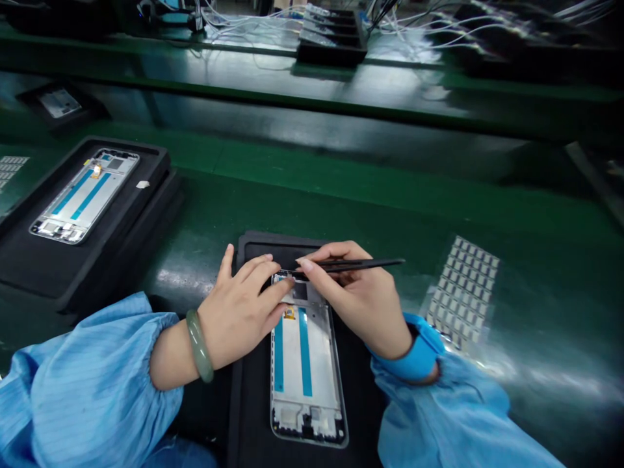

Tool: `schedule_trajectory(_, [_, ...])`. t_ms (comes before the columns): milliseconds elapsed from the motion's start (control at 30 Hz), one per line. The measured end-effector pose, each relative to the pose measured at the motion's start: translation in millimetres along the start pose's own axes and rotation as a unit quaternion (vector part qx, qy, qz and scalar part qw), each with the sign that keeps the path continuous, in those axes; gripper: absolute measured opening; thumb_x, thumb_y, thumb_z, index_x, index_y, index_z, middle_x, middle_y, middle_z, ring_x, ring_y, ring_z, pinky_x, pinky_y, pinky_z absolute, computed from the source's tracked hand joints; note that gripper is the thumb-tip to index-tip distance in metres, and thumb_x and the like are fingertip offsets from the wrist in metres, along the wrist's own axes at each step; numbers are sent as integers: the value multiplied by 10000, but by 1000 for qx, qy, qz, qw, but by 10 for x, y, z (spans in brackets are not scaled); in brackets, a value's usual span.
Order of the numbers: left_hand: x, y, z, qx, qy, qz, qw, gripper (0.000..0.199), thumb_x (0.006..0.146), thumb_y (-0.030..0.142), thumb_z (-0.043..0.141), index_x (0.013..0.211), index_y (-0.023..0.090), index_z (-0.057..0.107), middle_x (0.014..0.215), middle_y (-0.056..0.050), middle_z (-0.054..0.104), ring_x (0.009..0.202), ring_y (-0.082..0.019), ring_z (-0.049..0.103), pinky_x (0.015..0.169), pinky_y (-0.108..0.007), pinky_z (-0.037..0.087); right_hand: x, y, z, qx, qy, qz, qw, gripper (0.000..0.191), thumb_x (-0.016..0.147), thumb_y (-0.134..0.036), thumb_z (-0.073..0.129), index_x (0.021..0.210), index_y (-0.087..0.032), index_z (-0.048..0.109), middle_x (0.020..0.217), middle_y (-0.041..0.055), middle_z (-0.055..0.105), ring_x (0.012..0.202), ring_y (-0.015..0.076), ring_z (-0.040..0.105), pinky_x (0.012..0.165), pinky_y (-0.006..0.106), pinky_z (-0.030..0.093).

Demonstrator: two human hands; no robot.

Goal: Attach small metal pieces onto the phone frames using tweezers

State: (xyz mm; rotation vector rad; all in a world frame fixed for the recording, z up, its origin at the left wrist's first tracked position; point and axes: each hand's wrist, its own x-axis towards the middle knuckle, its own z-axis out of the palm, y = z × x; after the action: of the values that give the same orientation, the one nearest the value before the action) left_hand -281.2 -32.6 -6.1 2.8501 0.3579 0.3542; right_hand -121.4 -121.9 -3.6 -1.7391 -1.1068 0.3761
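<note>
A phone frame (319, 364) with two blue adhesive strips lies on a black foam tray (358, 416) in front of me. My left hand (246, 305) rests at the frame's upper left, its fingers spread and the tips touching the top edge. In my right hand (361, 292) is a pair of black tweezers (363, 264), held nearly level over the top of the frame. The tweezers' points are hidden by my fingers. A small orange flex connector (289, 313) shows between the strips, just below my left fingertips.
At the left, another phone frame (88, 195) lies on stacked black foam trays (146, 208). A sheet of small grey pads (465, 286) is on the green bench (390, 227) to the right. Behind a raised ledge stand a black rack (331, 39) and white cables (253, 23).
</note>
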Motion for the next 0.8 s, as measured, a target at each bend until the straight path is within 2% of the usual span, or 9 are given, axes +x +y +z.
schedule_trajectory(267, [4, 6, -8, -4, -1, -3, 1000, 287, 942, 246, 405, 1196, 194, 527, 1230, -106, 534, 1220, -254, 443, 1033, -660, 215, 3, -8, -3, -49, 10, -22, 999, 86, 801, -265, 647, 807, -205, 586, 753, -5, 624, 636, 127, 622, 561, 225, 501])
schedule_trajectory(800, [-2, -8, 6, -13, 5, 0, 1000, 293, 935, 237, 408, 1204, 194, 516, 1226, -107, 531, 1221, -257, 440, 1026, -654, 238, 0, -5, 10, -57, 20, -25, 998, 93, 795, -284, 653, 801, -213, 593, 748, -9, 624, 611, 121, 613, 553, 224, 511])
